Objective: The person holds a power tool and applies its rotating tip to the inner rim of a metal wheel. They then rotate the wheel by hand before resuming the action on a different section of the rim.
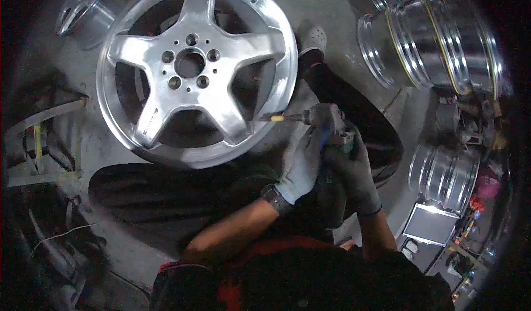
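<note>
Left hand and right hand, both gloved, are clamped together on the grinder. Its yellow tip sits at the lower-right spoke of the alloy wheel, just ahead. Judgement: light pressure, firm two-handed brace, tip never dwelling.

One camera sits on the person's head and looks steeply down and forward at the floor. It is close over the left hand and right hand, clasped on a power tool mid-picture. Its wide lens bends the scene and darkens the corners. The person's chest fills the near edge, with a wheel far left and stacked rims far right.
</note>
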The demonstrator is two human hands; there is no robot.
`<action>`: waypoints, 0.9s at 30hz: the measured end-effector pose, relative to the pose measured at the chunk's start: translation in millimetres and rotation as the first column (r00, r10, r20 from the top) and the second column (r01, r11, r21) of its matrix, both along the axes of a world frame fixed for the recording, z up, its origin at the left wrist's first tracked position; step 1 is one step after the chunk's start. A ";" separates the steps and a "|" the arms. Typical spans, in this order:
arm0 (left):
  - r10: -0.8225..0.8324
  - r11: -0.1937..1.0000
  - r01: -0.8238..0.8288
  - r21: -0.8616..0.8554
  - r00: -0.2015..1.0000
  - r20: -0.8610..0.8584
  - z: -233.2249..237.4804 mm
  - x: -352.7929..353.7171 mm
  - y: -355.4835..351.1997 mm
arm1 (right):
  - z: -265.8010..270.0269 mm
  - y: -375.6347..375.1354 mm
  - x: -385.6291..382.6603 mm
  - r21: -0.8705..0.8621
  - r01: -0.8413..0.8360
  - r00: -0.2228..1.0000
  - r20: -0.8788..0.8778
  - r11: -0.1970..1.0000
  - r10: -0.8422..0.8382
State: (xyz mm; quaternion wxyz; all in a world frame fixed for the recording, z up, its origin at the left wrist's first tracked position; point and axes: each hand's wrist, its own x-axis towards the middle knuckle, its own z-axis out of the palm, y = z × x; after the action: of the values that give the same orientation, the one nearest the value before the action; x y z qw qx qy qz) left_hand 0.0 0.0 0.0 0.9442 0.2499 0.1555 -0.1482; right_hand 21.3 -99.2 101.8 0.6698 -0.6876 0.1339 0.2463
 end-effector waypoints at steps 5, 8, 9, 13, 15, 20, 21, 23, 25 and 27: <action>-0.182 0.942 0.064 0.329 0.922 0.342 60.1 30.4 25.2 | 27.4 -0.3 1.5 -0.054 0.067 0.952 0.301 0.996 -0.048; -0.287 0.608 -0.428 0.669 0.666 0.688 95.2 35.9 27.0 | 41.7 -19.7 0.1 -0.067 0.174 0.915 0.379 0.983 -0.136; -0.291 0.604 -0.434 0.668 0.660 0.692 107.9 34.7 30.8 | 44.8 -25.5 -0.7 0.020 0.181 0.895 0.410 0.983 -0.173; -0.244 0.920 0.047 0.389 0.844 0.477 111.2 16.5 37.2 | 56.0 -15.5 -4.5 0.048 0.204 0.852 0.484 0.978 -0.201; -0.251 0.849 -0.048 0.526 0.840 0.481 103.9 8.7 42.3 | 52.2 5.0 -14.1 -0.100 0.240 0.854 0.495 0.966 -0.161; -0.477 0.516 -0.223 0.827 0.728 0.493 34.6 -19.2 85.4 | -2.1 52.2 -59.3 0.480 0.432 0.881 -0.044 0.764 -0.471; -0.477 0.509 -0.224 0.831 0.730 0.489 44.1 -23.6 92.8 | -4.3 58.5 -71.2 0.485 0.429 0.883 -0.049 0.762 -0.466; -0.452 0.711 0.197 0.675 0.864 0.224 83.0 -33.2 106.2 | -7.0 65.8 -97.2 0.261 0.294 0.913 0.207 0.920 -0.351; -0.443 0.758 0.361 0.543 0.896 0.022 91.6 -39.8 111.0 | -17.7 56.8 -116.8 0.344 0.300 0.935 0.080 0.890 -0.346; -0.558 0.711 0.523 0.471 0.826 -0.075 83.6 -46.9 115.3 | -20.2 43.5 -120.7 0.414 0.317 0.943 -0.041 0.853 -0.331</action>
State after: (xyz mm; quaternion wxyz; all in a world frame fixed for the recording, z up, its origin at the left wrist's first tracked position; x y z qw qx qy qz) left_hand -46.9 115.3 83.6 0.7740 0.5116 0.0723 -0.3660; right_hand -99.4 -55.6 81.6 0.8343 -0.5009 0.1817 0.1418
